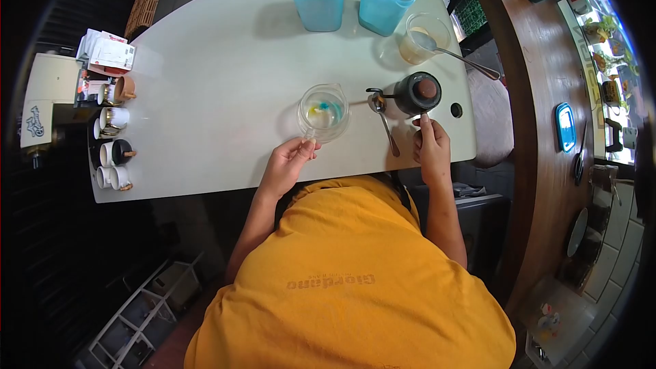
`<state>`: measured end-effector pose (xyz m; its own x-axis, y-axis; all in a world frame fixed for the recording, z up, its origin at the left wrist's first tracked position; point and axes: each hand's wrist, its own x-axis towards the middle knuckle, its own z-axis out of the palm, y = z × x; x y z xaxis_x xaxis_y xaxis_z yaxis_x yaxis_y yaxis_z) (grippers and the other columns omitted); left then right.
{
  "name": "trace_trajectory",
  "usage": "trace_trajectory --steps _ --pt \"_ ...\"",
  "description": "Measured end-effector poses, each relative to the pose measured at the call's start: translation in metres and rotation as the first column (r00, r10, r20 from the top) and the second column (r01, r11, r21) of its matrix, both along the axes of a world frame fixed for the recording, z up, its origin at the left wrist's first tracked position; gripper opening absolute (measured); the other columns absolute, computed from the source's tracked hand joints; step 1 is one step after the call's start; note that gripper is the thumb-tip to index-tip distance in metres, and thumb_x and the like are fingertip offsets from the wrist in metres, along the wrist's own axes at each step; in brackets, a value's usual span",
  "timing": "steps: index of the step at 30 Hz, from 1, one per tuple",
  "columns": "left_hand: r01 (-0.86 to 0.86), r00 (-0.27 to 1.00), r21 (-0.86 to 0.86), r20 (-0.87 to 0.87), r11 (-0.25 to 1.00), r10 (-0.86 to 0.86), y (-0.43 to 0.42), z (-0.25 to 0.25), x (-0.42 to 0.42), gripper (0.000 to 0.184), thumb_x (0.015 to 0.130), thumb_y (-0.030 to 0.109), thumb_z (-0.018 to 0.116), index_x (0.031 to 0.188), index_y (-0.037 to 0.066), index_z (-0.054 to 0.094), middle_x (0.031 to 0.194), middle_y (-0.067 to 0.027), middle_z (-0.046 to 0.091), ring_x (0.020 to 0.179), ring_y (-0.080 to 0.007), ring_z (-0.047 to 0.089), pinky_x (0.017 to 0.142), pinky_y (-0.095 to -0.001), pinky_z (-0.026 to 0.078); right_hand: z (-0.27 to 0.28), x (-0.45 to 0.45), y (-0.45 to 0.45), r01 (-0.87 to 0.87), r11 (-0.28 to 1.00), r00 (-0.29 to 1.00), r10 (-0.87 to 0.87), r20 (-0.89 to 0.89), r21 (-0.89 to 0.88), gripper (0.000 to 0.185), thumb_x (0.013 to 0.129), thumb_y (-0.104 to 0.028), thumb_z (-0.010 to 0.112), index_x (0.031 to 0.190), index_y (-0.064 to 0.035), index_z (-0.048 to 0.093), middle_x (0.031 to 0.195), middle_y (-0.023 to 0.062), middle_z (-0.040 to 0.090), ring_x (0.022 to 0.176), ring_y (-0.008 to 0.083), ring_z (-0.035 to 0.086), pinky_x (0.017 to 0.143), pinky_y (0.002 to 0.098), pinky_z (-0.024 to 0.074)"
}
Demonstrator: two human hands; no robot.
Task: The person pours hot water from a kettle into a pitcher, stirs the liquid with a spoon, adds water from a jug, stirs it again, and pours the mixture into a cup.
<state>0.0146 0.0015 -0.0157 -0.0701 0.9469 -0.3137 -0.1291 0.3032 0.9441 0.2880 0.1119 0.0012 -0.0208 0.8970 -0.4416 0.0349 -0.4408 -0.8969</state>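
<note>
My left hand (292,162) is closed, thumb and fingers pinching the handle of a clear glass jug (323,115). Blue and yellow patches show in the jug. To its right is a small black pot (410,101) with a brown knob on top. The fingers of my right hand (433,147) are closed at the pot's near side, apparently on its handle, which they mostly hide. Between jug and pot lies a metal spoon (385,126) with brown matter in its bowl.
Two blue plastic containers (318,0) stand at the table's far side. Near them, a clear plastic cup (425,26) holds a long-handled spoon (471,63). Several cups (113,121) line the left edge of the white table (205,96). A round hole (456,110) pierces the tabletop.
</note>
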Motion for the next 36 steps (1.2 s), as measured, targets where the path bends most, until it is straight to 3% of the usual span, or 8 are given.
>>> trace_trajectory --steps 2,6,9,14,18,20,24,36 --pt "-0.007 1.000 -0.002 0.019 1.000 0.007 -0.001 0.001 0.002 0.034 0.097 0.031 0.054 0.095 -0.002 0.064 0.085 -0.0017 0.060 0.080 -0.0086 0.053 0.079 -0.0259 0.047 0.005 -0.002 0.002 0.021 0.999 0.998 -0.023 -0.055 -0.042 0.034 0.098 -0.033 0.049 0.089 -0.0013 0.055 0.060 -0.0052 0.039 0.046 0.0034 0.033 0.041 0.0215 0.0263" --pt "-0.014 0.999 0.029 0.043 0.999 0.013 -0.002 -0.006 0.004 0.035 0.097 0.032 0.054 0.095 -0.002 0.064 0.084 -0.0022 0.060 0.080 -0.0091 0.053 0.078 -0.0261 0.046 0.019 -0.005 0.007 0.014 1.000 0.991 -0.011 -0.131 0.017 0.031 0.098 -0.031 0.049 0.088 -0.0016 0.054 0.058 -0.0070 0.034 0.045 0.0022 0.028 0.040 0.0213 0.0224" --pt "0.020 0.999 -0.002 -0.026 1.000 -0.020 -0.003 -0.005 0.004 0.033 0.098 0.033 0.050 0.087 0.004 0.062 0.098 -0.0057 0.065 0.087 -0.0106 0.056 0.079 -0.0265 0.045 0.039 -0.012 0.011 -0.015 0.998 0.986 0.026 -0.167 0.067 0.029 0.098 -0.029 0.050 0.088 -0.0019 0.053 0.055 -0.0082 0.032 0.044 0.0013 0.027 0.040 0.0207 0.0218" --pt "0.069 0.994 -0.025 -0.085 0.997 -0.071 -0.005 -0.012 0.002 0.037 0.099 0.036 0.048 0.103 0.003 0.065 0.096 -0.0008 0.064 0.084 -0.0085 0.054 0.078 -0.0254 0.044 0.056 -0.025 0.014 -0.072 0.975 0.995 0.086 -0.053 0.212 0.028 0.097 -0.026 0.052 0.088 0.0000 0.057 0.057 -0.0069 0.040 0.046 0.0008 0.033 0.041 0.0194 0.0262" --pt "0.062 0.996 -0.031 -0.068 0.998 -0.064 -0.004 -0.005 0.004 0.038 0.099 0.037 0.048 0.103 0.003 0.064 0.095 -0.0004 0.063 0.084 -0.0083 0.054 0.077 -0.0252 0.044 0.057 -0.032 0.016 -0.140 0.931 0.988 0.108 0.113 0.337 0.028 0.096 -0.023 0.055 0.094 0.0038 0.063 0.061 -0.0035 0.049 0.051 0.0018 0.043 0.046 0.0194 0.0328" --pt "0.049 0.992 -0.060 -0.115 0.997 -0.055 -0.002 0.007 0.006 0.038 0.099 0.035 0.048 0.097 0.000 0.064 0.081 -0.0022 0.059 0.079 -0.0098 0.055 0.077 -0.0249 0.046 0.056 -0.035 0.017 -0.166 0.907 0.977 0.099 0.188 0.388 0.028 0.095 -0.022 0.056 0.098 0.0045 0.064 0.064 -0.0015 0.052 0.054 0.0032 0.046 0.049 0.0200 0.0357" --pt "0.016 0.983 -0.052 -0.179 0.999 -0.025 -0.003 0.003 0.006 0.037 0.099 0.034 0.049 0.095 0.000 0.064 0.078 -0.0023 0.059 0.077 -0.0096 0.055 0.075 -0.0244 0.045 0.056 -0.037 0.018 -0.229 0.853 0.941 0.071 0.330 0.468 0.029 0.094 -0.020 0.057 0.105 0.0058 0.064 0.072 0.0055 0.062 0.064 0.0076 0.054 0.059 0.0226 0.0426" --pt "0.024 0.987 -0.004 -0.161 1.000 -0.024 0.001 -0.002 0.003 0.036 0.098 0.033 0.050 0.093 0.000 0.063 0.076 -0.0023 0.059 0.075 -0.0095 0.055 0.070 -0.0241 0.044 0.066 -0.045 0.018 -0.312 0.766 0.887 0.022 0.461 0.563 0.025 0.092 -0.018 0.059 0.101 0.0049 0.064 0.080 0.0140 0.068 0.069 0.0130 0.063 0.063 0.0257 0.0480"
